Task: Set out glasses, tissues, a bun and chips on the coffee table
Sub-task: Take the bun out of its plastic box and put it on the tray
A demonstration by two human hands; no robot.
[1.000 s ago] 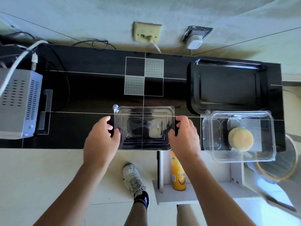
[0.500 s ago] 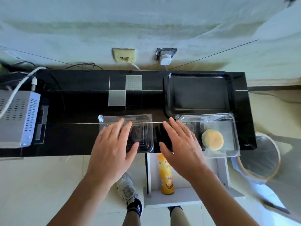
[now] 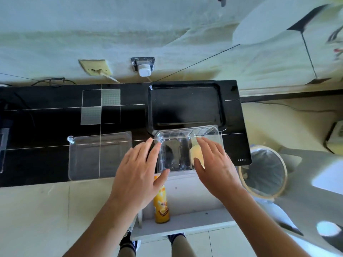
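Observation:
A clear plastic container (image 3: 174, 145) stands at the front edge of the black coffee table (image 3: 46, 127), with a round yellow bun (image 3: 195, 153) inside it. My right hand (image 3: 213, 164) hovers over the bun with fingers spread, hiding part of it. My left hand (image 3: 141, 169) is spread at the container's left side, fingertips at its rim. A second clear container (image 3: 96, 156), flat and empty, lies to the left. A yellow chips can (image 3: 161, 206) stands on a low white shelf (image 3: 194, 216) below the table edge.
A black tray (image 3: 185, 106) lies at the back right of the table, right behind the bun container. A bin (image 3: 263, 173) with a liner stands on the floor to the right. Wall sockets with cables are behind the table. My feet are below.
Both hands let go of the flat clear container and moved right to the bun container. The view shifted right as well.

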